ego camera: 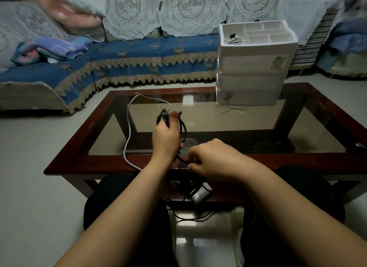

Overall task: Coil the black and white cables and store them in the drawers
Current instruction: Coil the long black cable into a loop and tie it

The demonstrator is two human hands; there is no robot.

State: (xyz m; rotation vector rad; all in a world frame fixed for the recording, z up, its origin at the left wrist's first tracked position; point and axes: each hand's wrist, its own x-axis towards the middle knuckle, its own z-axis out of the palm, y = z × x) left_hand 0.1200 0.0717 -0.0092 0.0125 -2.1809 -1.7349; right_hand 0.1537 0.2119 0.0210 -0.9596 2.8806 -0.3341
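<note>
Your left hand (165, 139) holds the black cable (183, 130) above the near half of the bench (75, 147), its grip closed round several loops, thumb up along the bundle. The cable is thin, round and matte black; the loops stand roughly upright, rising just past your thumb tip and hanging down to the bench's near rail. Your right hand (213, 160) sits just right of the left, over that same rail, its grip pinching the cable's loose lower run between fingertips and thumb. From there the black cable drops below the bench's near edge, past a small grey adapter block (199, 194), and trails on the floor between your knees.

The white cable (129, 135) lies on the bench just left of your left hand. It is thin and pale, uncoiled, arching from the far side of the glass toward the black loops and running back over the near rail by your left forearm.

The white drawer unit (251, 75) stands on the bench's far right corner, well apart from both hands. You can count three drawer fronts, all pushed in, two with a faded sticker, and an open divided tray on top. The tray's left compartment holds a tangle of pale wire with a small black piece; how many pieces lie in it cannot be told.

In front of the unit, on the glass, lie a few short thin ties (232, 109): about three dark and one white, crossed over each other.

Counted: two cables, one black, one white; one drawer unit.
</note>
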